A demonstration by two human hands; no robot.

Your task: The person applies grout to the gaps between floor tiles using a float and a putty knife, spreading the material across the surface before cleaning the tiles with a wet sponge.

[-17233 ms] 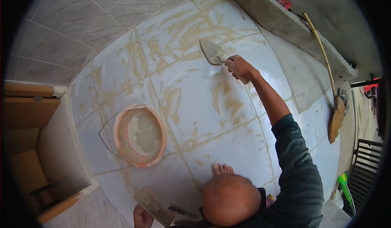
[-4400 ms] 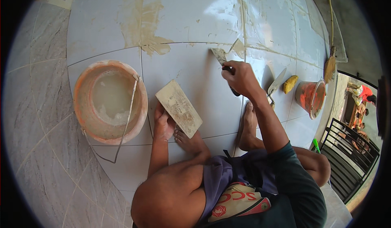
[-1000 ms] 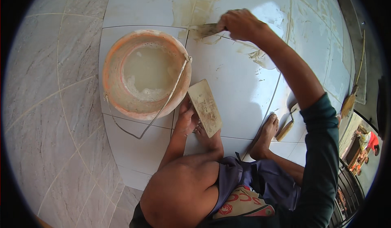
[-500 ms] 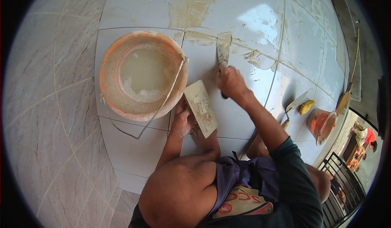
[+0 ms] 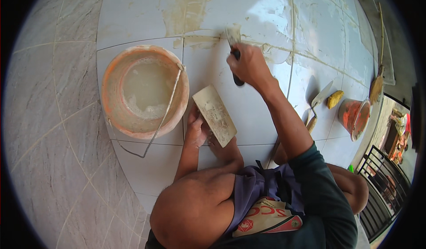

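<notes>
I grip a putty knife (image 5: 233, 33) by its black handle in my right hand (image 5: 250, 67). Its blade is on or just over a grout-smeared seam between white floor tiles (image 5: 239, 15). My left hand (image 5: 195, 130) holds a beige rectangular float (image 5: 214, 115), its flat dirty face upward; the fingers are partly hidden beneath it. Left of that sits a large orange-stained bucket (image 5: 108, 89) with cloudy water and a wire handle. On the right, a pointed trowel (image 5: 320, 95) lies beside a yellow sponge (image 5: 335, 99) and a smaller red-stained bucket (image 5: 348, 115).
A straw broom (image 5: 376, 87) leans by a low concrete edge at the far right. Beyond it are a black metal railing (image 5: 372, 187) and people (image 5: 399, 133), small and unclear. Grey marbled flooring (image 5: 53, 115) borders the left. My bare knees and feet are at the bottom.
Compared with half a second ago, my right hand and the putty knife have moved forward along the floor. My left hand still holds the float. The whole view has shifted slightly.
</notes>
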